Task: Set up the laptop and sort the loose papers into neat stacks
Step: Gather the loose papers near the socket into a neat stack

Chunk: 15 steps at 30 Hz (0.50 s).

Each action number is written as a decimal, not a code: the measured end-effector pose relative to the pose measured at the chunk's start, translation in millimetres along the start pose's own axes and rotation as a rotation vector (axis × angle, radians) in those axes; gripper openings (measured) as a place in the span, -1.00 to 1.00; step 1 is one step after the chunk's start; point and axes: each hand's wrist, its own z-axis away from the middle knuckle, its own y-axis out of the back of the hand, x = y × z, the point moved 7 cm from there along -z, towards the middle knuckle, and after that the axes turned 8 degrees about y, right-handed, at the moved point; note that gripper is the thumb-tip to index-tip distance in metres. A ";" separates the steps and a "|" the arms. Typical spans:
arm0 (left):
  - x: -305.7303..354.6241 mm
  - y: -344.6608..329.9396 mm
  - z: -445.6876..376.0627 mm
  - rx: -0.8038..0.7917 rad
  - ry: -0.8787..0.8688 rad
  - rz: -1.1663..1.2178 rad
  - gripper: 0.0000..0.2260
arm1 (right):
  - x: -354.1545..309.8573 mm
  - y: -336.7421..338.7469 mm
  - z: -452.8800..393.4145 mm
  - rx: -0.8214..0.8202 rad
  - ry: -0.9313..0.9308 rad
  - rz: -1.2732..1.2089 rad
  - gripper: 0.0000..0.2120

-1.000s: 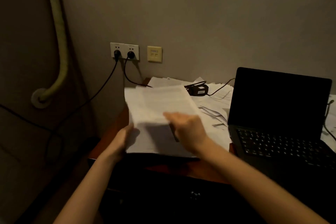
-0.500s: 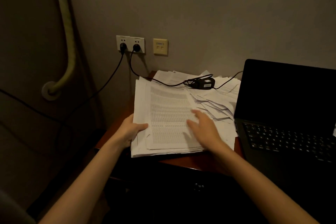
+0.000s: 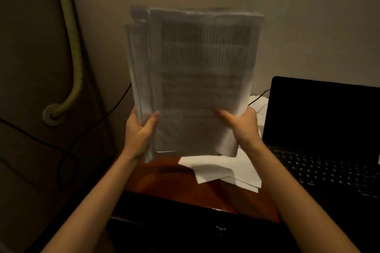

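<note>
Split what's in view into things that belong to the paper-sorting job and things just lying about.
Job: paper stack, gripped by left hand and right hand; loose papers on the desk; open laptop.
Lying about: green hose, black cable, drawer knob.

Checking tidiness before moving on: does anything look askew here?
Yes. The held stack is uneven, sheets jutting out at its left edge. Loose papers on the desk lie fanned at angles beside the laptop.

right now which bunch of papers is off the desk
The printed stack, gripped upright at its lower edge by the left hand and right hand. The loose white sheets lie flat on the desk beside the laptop.
</note>
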 end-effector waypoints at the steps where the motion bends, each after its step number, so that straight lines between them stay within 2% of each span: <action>1: 2.4 -4.0 -1.5 0.008 -0.018 -0.008 -0.72 | -2.5 -0.9 0.7 0.044 0.015 0.031 -0.80; 5: -9.2 -7.7 -1.1 -0.003 0.010 -0.078 -0.60 | 16.3 -5.0 17.8 0.037 -0.022 0.042 -0.76; 10: -9.2 -1.6 -5.5 -0.006 -0.019 -0.038 -0.82 | 43.3 1.1 27.2 -0.018 -0.088 0.022 -0.82; 13: -13.7 -15.1 -5.9 0.018 0.007 0.027 -0.81 | 47.7 -10.5 30.9 -0.008 -0.123 0.004 -0.82; 15: -15.7 -18.9 -7.3 0.047 0.018 0.036 -0.79 | 45.4 -19.8 31.5 -0.019 -0.122 -0.006 -0.76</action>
